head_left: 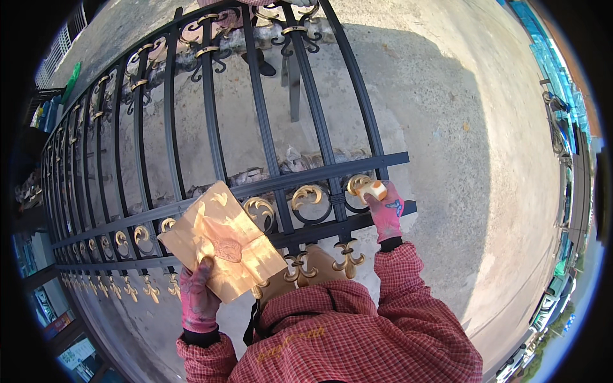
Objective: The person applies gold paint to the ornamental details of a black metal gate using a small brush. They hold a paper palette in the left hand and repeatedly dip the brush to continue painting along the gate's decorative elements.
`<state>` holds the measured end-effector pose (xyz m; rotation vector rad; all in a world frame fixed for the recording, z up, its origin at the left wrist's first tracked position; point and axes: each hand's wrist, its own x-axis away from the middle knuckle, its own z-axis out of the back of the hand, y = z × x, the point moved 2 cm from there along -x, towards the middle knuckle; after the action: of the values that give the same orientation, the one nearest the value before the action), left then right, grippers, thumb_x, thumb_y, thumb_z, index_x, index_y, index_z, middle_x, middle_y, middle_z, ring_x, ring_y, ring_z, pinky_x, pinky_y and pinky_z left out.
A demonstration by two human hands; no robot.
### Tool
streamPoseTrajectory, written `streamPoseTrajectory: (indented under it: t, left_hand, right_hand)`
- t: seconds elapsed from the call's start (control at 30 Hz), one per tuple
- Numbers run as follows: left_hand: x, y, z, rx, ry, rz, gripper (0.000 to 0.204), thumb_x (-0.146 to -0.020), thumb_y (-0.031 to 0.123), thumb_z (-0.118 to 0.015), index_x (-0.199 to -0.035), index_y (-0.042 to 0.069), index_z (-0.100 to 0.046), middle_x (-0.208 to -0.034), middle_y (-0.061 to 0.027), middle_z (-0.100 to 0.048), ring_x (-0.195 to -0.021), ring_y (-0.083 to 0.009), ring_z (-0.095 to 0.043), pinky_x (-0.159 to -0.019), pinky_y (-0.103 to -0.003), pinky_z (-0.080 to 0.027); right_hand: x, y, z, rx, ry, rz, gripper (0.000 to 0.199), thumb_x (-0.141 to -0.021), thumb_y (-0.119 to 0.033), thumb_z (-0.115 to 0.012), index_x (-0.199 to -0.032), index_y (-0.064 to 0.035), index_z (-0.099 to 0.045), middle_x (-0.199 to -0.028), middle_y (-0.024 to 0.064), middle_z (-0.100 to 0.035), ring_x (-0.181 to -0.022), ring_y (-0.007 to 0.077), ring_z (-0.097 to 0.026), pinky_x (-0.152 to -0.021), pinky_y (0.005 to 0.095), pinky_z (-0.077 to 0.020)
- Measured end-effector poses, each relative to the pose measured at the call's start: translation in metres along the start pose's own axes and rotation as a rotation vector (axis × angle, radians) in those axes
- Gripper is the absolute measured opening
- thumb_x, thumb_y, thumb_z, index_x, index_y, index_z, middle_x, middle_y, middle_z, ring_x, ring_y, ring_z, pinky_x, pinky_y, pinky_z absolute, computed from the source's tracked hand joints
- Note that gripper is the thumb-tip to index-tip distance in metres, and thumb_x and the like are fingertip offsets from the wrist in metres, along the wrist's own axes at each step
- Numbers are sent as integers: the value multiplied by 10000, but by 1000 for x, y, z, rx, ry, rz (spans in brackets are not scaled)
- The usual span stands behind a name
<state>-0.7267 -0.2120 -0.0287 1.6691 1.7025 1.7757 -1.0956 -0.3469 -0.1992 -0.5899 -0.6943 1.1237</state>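
Observation:
My left hand [199, 299], in a stained pink glove, grips a square of brown cardboard [191, 239] by its near edge, thumb on top. Gold smears and a wet-looking patch [227, 249] mark the cardboard. Between the pink-gloved fingers of my right hand [387, 216] is a small pale sponge [373, 190] with gold-brown stains. It is at the gold scroll [355, 182] inside the end ring of a dark metal fence panel [377, 219]; whether they touch I cannot tell. Beside it, another ring holds a gold scroll [306, 196]. Gold fleur-de-lis tips [348, 258] line the panel's near side.
Across the panel another person stands, with a gloved hand [301, 2] at the far side and a dark shoe [260, 65] below the bars. A metal support leg [294, 92] stands under the panel. Concrete ground [440, 147], partly shaded, lies to the right.

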Motion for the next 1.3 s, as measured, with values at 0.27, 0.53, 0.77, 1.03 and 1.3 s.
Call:
streamPoseTrajectory:
  t: [0.27,0.53,0.77,1.03,1.3]
  left_hand:
    - [-9,4,-4,16,-14,44,436,-861,132,-610,-1259,27,-465,-1135,-60,-572,-1002,-182,-589,-873,-339,-496]
    - [-14,1,4,45,-72,26,431,-861,128,-608,-1258,36,-465,-1118,-53,-576,-1000,-181,-587,-871,-345,-496]
    - [-15,4,-3,21,-33,75,430,-859,127,-611,-1253,32,-468,-1118,-49,-574,-1012,-180,-578,-888,-348,-485]
    - [-17,7,-5,6,-39,64,393,-860,123,-602,-1225,28,-490,-1089,-44,-582,-980,-167,-584,-871,-332,-488]
    - [-19,5,5,19,-38,50,354,-867,116,-596,-1202,40,-513,-1077,-37,-593,-962,-156,-593,-840,-317,-497]
  right_hand:
    - [-10,-6,-8,-8,7,-57,298,-713,-133,-737,-930,-25,-564,-861,121,-662,-786,233,-656,-688,343,-492]
    - [-17,5,-18,-53,16,-52,315,-737,-97,-723,-990,-16,-555,-849,94,-648,-719,145,-619,-631,285,-487]
    - [-15,-4,-9,-119,128,-55,313,-713,-104,-738,-953,-19,-555,-819,99,-666,-683,164,-644,-595,287,-500]
    - [-12,9,-9,-132,79,-94,322,-708,-115,-737,-958,-15,-561,-847,125,-665,-753,229,-655,-678,325,-503]
    - [13,5,8,-332,45,-149,353,-703,-56,-749,-1000,-31,-560,-866,63,-650,-703,139,-617,-624,262,-503]
